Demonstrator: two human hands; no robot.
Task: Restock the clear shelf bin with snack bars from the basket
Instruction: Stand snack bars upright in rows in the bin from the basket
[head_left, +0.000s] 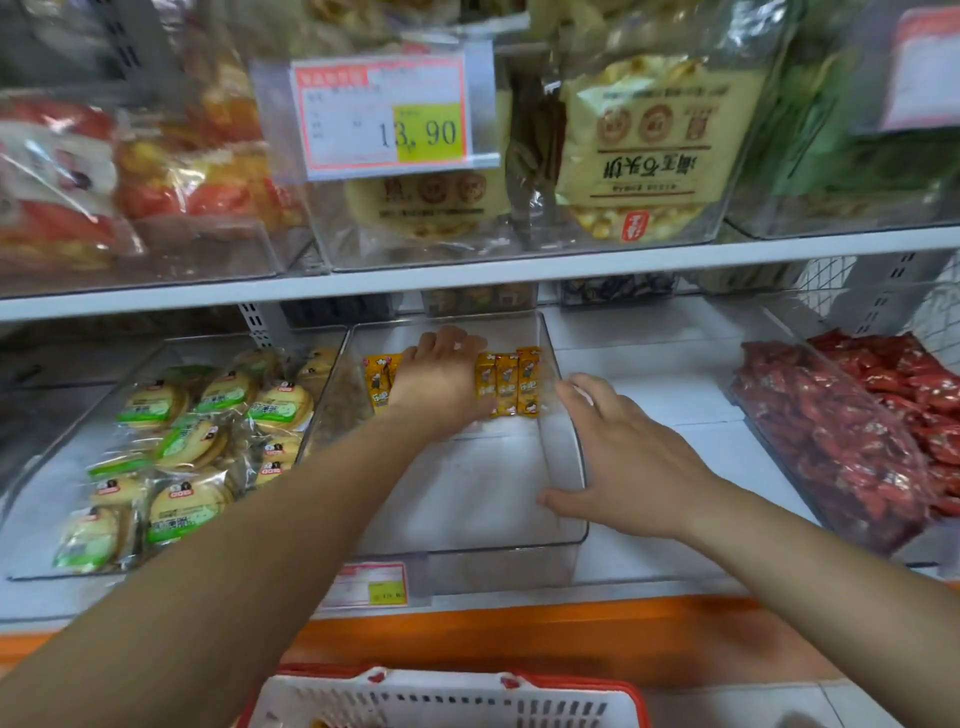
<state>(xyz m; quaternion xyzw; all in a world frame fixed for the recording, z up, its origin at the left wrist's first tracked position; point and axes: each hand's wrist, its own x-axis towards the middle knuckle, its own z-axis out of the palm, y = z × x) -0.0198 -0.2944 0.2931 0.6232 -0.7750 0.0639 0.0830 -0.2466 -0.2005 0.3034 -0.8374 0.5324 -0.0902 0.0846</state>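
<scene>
- The left hand reaches deep into the bin and lies palm-down across the middle of the row of snack bars. Its fingers bend down over the bars' far ends. I cannot tell whether it pinches any of them or only presses them into line.
- The right hand is released, with its fingers fairly straight. It rests against the right wall of the clear bin, thumb just inside the wall near the front, and appears to steady the bin.
- The bars stand side by side in a single row at the back of the bin, in small yellow wrappers. Some show on each side of the left hand, and the rest of the bin floor in front is bare, so restocking looks barely begun.
- Handling, as I judge it: each bar is light, with a slick, crinkly film wrapper and a fairly firm core. Several can be taken at once, pinched across their long sides rather than by the thin sealed ends, which would slip or crumple.
- The bin itself is light and stiff and likely to slide on the shelf, hence the bracing hand.
- The basket sits below the shelf edge, and its contents are hardly visible.
- Bins of round biscuit packs and red packets flank the clear bin.
</scene>
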